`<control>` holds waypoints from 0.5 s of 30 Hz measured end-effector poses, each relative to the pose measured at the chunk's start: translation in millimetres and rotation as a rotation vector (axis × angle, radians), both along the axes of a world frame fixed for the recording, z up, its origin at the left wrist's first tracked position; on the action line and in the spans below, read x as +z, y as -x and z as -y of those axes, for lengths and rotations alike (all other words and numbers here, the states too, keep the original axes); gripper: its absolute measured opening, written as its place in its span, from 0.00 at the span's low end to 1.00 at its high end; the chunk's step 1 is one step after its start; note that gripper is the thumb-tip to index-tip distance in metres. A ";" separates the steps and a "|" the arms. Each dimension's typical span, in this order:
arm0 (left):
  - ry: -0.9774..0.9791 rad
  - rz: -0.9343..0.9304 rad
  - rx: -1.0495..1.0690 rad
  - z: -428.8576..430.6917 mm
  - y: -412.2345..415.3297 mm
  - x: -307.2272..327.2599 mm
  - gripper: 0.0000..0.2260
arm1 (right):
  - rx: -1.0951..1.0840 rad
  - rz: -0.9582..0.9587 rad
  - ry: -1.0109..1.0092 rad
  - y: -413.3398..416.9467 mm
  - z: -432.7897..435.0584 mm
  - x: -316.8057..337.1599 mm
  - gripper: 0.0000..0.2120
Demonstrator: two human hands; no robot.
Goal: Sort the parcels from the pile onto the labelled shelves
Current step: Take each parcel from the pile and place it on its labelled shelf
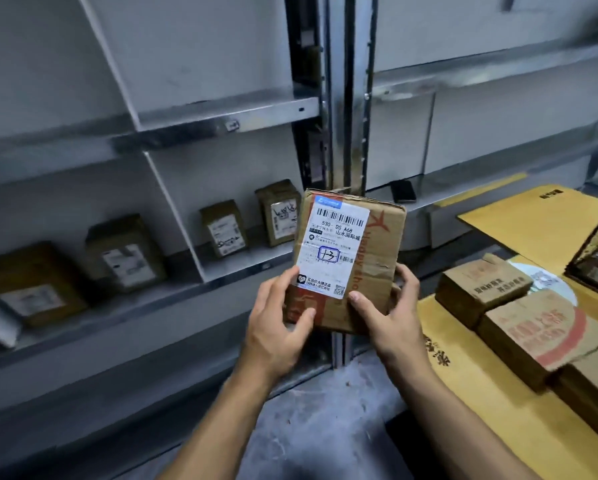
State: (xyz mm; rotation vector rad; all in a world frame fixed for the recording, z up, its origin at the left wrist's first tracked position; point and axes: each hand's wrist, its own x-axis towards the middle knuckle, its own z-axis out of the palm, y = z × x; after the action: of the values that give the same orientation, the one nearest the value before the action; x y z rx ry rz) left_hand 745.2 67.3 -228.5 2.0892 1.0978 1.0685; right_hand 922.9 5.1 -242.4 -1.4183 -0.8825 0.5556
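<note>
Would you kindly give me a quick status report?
Left hand and right hand grip labelled parcel. Held before the shelf. Nothing visibly blocking.

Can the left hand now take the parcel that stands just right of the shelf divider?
Probably not now: the left hand grips the held box with the right hand. Nothing else blocks the way to that parcel.

Held upright at centre: brown cardboard parcel (349, 258), white label facing out, "13" handwritten in a blue box. Standing at 9 o'clock on grey metal shelf (145, 308): four labelled boxes (223, 230). Stacked at 4 o'clock: pile of printed cartons (532, 327).
</note>
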 end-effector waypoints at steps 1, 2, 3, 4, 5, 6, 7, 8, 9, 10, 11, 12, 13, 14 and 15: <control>-0.018 0.006 0.009 -3.2 16.2 6.7 0.28 | 0.023 0.007 -0.015 12.1 -8.8 5.1 0.33; -0.036 0.010 0.018 -6.5 32.2 13.6 0.28 | 0.046 0.007 -0.031 24.0 -16.9 10.6 0.33; -0.055 0.010 0.029 -9.3 47.4 20.9 0.28 | 0.071 0.007 -0.048 36.1 -24.7 16.7 0.34; -0.074 0.010 0.041 -12.5 61.7 27.9 0.27 | 0.093 0.009 -0.064 47.5 -32.2 22.3 0.33; -0.093 0.008 0.057 -15.8 74.9 34.4 0.27 | 0.116 0.016 -0.076 58.6 -39.0 28.5 0.33; -0.108 0.003 0.076 -19.4 87.2 40.0 0.26 | 0.138 0.021 -0.081 68.5 -45.4 34.5 0.33; -0.122 -0.007 0.100 -22.5 98.5 45.1 0.26 | 0.157 0.023 -0.087 77.1 -51.9 39.8 0.34; -0.138 -0.024 0.129 -25.3 109.6 50.0 0.25 | 0.172 0.024 -0.090 84.6 -58.2 44.8 0.34; -0.155 -0.051 0.156 -27.9 120.1 55.3 0.23 | 0.183 0.030 -0.092 91.2 -63.5 50.4 0.34; -0.175 -0.089 0.178 -30.6 130.1 60.8 0.22 | 0.191 0.038 -0.097 96.4 -69.0 56.3 0.34; -0.203 -0.138 0.197 -33.8 139.7 66.3 0.20 | 0.196 0.048 -0.104 100.6 -74.2 61.6 0.34; -0.237 -0.192 0.216 -37.6 149.3 70.9 0.20 | 0.204 0.056 -0.115 104.5 -78.8 67.3 0.34; -0.267 -0.253 0.236 -41.4 158.1 76.0 0.20 | 0.212 0.062 -0.128 107.7 -84.0 72.6 0.34; -0.287 -0.324 0.256 -45.7 166.4 80.8 0.20 | 0.221 0.065 -0.139 110.0 -89.2 76.7 0.35; -0.301 -0.406 0.281 -49.5 174.1 85.8 0.20 | 0.231 0.063 -0.149 112.5 -94.4 81.2 0.35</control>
State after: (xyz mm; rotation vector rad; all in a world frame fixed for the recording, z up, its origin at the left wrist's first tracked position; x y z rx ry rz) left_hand 571.1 116.8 -142.7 2.5211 1.5424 1.0100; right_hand 810.4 99.5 -161.3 -1.2126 -1.1245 0.6079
